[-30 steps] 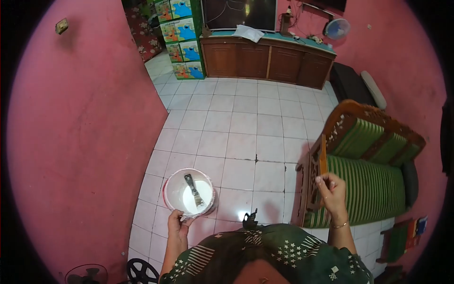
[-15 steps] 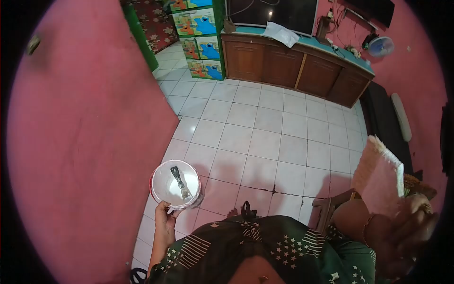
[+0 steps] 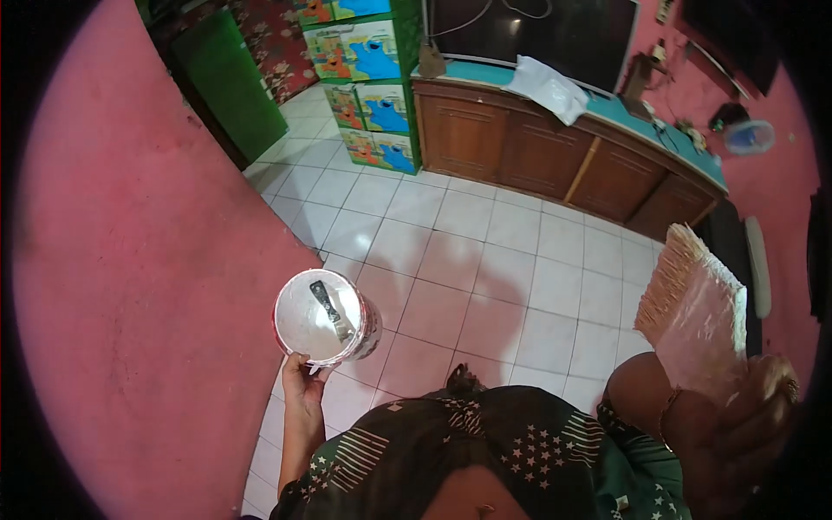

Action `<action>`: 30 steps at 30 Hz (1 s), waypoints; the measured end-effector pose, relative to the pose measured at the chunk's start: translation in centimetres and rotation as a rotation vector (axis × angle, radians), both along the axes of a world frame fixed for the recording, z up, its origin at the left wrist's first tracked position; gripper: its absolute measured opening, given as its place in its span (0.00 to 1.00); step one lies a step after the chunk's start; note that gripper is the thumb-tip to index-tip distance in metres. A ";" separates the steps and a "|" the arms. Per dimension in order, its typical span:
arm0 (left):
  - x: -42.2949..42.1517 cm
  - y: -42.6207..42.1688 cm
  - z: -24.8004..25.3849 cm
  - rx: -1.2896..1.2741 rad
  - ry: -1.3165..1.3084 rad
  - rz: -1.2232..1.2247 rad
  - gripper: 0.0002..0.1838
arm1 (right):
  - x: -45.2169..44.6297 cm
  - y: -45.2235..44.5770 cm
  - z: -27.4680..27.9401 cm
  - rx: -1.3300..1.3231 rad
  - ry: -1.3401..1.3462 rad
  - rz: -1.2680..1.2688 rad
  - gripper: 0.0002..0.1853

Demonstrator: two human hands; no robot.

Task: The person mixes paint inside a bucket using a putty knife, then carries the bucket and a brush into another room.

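My left hand [image 3: 303, 390] is closed on the near rim of a white plastic bucket [image 3: 367, 334] with red on its outer side. Inside the bucket, a dark-handled scraper [image 3: 327, 303] leans with its lower end in pale material. On the right, my right hand [image 3: 737, 433] is closed around a wide, flat brush [image 3: 704, 321]. Brown, straw-like bristles edge the brush's left side, and its face is smeared whitish pink. The grip on the brush is partly hidden by shadow and my fingers.
A pink wall [image 3: 173, 303] stands close on my left. Ahead, a brown cabinet [image 3: 546, 160] with a blue-green top carries a television [image 3: 537, 35]. Printed boxes [image 3: 377, 108] are stacked beside it, near a green door [image 3: 230, 87]. White tiles [image 3: 416, 251] cover the floor.
The view has moved forward over the floor, and the cabinet and boxes appear nearer. The stool-like shape beside my right arm is out of view. Both hands keep their holds.
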State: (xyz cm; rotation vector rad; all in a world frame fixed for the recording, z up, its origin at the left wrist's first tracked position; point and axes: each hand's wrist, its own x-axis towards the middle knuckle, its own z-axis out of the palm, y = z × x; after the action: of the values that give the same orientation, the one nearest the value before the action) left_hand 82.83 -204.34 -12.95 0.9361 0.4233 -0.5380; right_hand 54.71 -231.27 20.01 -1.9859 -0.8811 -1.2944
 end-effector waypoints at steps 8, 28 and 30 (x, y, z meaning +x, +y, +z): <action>7.5 -6.6 -1.4 0.007 0.029 0.009 0.26 | 12.4 -10.1 -1.2 0.034 -0.061 0.033 0.21; 43.8 -22.8 -2.0 -0.023 -0.032 0.144 0.24 | 46.7 -34.6 -19.1 0.737 0.496 -0.887 0.09; 47.5 -25.2 -2.7 -0.022 -0.001 0.273 0.23 | 53.6 -37.4 -20.2 0.877 0.819 -0.829 0.10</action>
State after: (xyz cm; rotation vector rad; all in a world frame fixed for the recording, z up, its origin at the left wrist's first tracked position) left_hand 130.34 -229.56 -15.69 0.8406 0.5337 -0.2929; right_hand 108.35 -268.69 -0.22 -1.8329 0.8454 -0.8131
